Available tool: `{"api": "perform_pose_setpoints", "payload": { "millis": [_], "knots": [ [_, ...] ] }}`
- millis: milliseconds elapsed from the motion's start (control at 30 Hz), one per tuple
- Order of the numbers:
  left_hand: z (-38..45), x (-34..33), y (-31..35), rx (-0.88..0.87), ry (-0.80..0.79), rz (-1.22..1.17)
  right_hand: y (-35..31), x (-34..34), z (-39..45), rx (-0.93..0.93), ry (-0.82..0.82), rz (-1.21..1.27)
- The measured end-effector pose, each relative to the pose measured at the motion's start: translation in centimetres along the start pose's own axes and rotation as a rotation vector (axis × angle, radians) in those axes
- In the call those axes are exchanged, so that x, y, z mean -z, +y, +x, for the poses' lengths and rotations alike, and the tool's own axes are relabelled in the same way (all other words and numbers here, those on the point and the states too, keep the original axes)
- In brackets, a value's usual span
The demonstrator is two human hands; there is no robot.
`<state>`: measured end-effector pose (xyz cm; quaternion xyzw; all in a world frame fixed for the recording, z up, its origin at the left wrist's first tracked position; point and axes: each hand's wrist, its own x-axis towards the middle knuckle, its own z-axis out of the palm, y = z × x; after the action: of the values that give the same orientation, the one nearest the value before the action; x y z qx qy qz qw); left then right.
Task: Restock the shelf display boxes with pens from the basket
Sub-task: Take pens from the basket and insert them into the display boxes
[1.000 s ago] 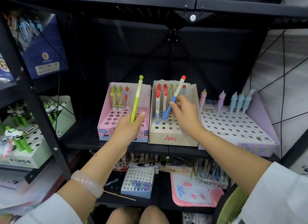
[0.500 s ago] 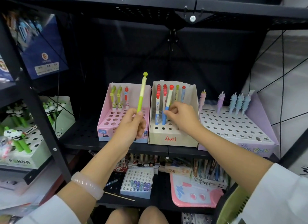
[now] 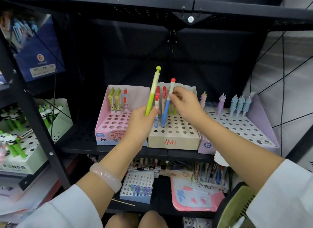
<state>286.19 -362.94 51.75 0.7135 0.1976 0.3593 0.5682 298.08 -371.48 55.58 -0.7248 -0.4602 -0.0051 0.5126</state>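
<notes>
View from above the hands, facing a black metal shelf [image 3: 118, 150] with three perforated display boxes side by side. Left hand [image 3: 140, 121] closed around the lower end of a green pen [image 3: 152, 93], held nearly upright with its rounded green cap topmost, in front of the seam between the pink display box [image 3: 108, 126] and the beige display box [image 3: 172, 140]. Right hand [image 3: 185, 103] pinching the upper barrel of a blue-and-white pen with a red cap [image 3: 166, 107], tilted slightly, lower tip at a hole near the front left of the beige box; seated or only touching, cannot tell. Just beside it, a white pen with a red cap [image 3: 156, 110] standing in the same box, more red-capped pens in the rows behind. Red handwriting on the beige box's front. In the pink box, three pens [image 3: 117, 99] at the back row, most holes bare. To the right, a lilac display box [image 3: 264, 126] with pastel spiral-shaped pens [image 3: 240, 103] along its back. Pale pink bangle [image 3: 105, 176] on the left wrist, white sleeves on both arms. Green basket [image 3: 237, 209] at the lower right corner, contents mostly out of view. Panda-topped pens [image 3: 11, 143] on the neighbouring shelf at left.
</notes>
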Motion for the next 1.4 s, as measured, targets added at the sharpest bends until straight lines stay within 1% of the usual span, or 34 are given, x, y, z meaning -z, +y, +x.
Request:
{"api": "perform_pose_setpoints", "payload": {
  "millis": [133, 200, 300, 333, 400, 467, 700, 833, 967, 1033, 1100, 1233, 1300, 1400],
  "knots": [
    [0.5, -2.3, 0.5, 0.048, -0.058, -0.049, -0.1, 0.0, -0.4, 0.008, -0.034, 0.113],
    [0.6, -3.1, 0.4, 0.089, -0.044, -0.077, 0.1, -0.1, -0.6, -0.038, -0.005, 0.13],
    [0.7, -3.6, 0.4, 0.107, -0.007, -0.149, 0.4, -0.2, -0.7, -0.118, 0.057, 0.194],
    [0.9, -3.5, 0.4, 0.12, -0.005, -0.18, 0.4, 0.0, -0.6, -0.133, 0.028, 0.24],
    [1.2, -3.2, 0.3, 0.145, -0.016, -0.211, 0.4, 0.5, -0.6, -0.156, -0.112, 0.339],
    [1.4, -2.8, 0.2, 0.149, -0.033, -0.2, 0.6, 0.8, -0.5, -0.168, -0.226, 0.364],
    [1.3, -2.1, 0.4, 0.137, -0.052, -0.199, 0.1, 0.2, -0.2, -0.218, -0.178, 0.465],
    [1.1, -2.2, 0.7, 0.091, -0.018, -0.138, -0.1, -0.3, -0.1, -0.191, -0.125, 0.356],
    [1.2, -1.7, 0.5, -0.013, 0.031, -0.039, -0.4, -0.1, 0.2, -0.062, -0.014, 0.233],
    [1.2, -1.2, 0.5, -0.048, 0.032, -0.053, -0.3, 0.3, 0.4, -0.008, 0.062, 0.19],
    [1.1, -0.7, 0.3, -0.068, 0.052, -0.073, 0.1, 0.5, 0.6, 0.03, 0.102, 0.092],
    [0.6, 0.0, 0.1, -0.073, 0.026, -0.134, 1.1, -0.5, 0.4, 0.032, 0.027, -0.025],
    [0.5, 0.3, -0.2, -0.067, 0.012, -0.176, 1.2, -0.9, 0.4, 0.038, 0.016, -0.087],
    [0.4, 0.6, -0.8, -0.034, 0.024, -0.168, 1.0, -0.9, 0.5, 0.072, 0.015, -0.133]
  ]
}}
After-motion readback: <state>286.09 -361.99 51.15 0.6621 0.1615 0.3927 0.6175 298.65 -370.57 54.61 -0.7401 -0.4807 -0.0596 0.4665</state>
